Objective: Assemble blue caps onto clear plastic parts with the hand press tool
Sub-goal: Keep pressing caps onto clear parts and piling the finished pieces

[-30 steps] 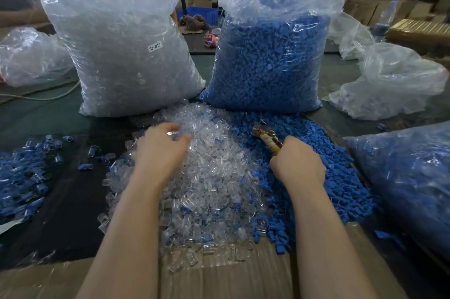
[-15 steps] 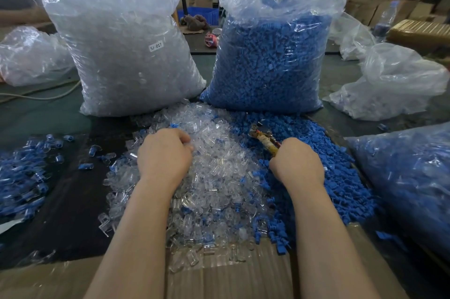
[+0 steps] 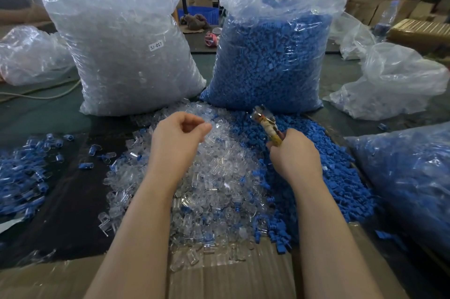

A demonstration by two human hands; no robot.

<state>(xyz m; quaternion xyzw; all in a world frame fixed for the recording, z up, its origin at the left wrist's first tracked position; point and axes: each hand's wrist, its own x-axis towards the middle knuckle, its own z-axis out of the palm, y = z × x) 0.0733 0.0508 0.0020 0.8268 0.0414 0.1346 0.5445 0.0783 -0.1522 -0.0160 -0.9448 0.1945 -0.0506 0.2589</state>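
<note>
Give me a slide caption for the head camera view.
Left hand pinches a clear part over the pile; right hand grips the press tool.

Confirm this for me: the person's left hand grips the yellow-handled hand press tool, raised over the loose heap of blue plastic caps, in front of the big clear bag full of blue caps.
One thing is wrong: the head view shows the right hand, not the left, gripping the yellow-handled hand press tool. The left hand hovers over the heap of clear plastic parts. The rest stands: the tool is raised over the loose heap of blue plastic caps, before the big clear bag of blue caps.

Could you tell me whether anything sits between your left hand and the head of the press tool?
Nothing visible does: the left hand and the press tool head are separated only by open air above the clear parts.
</note>
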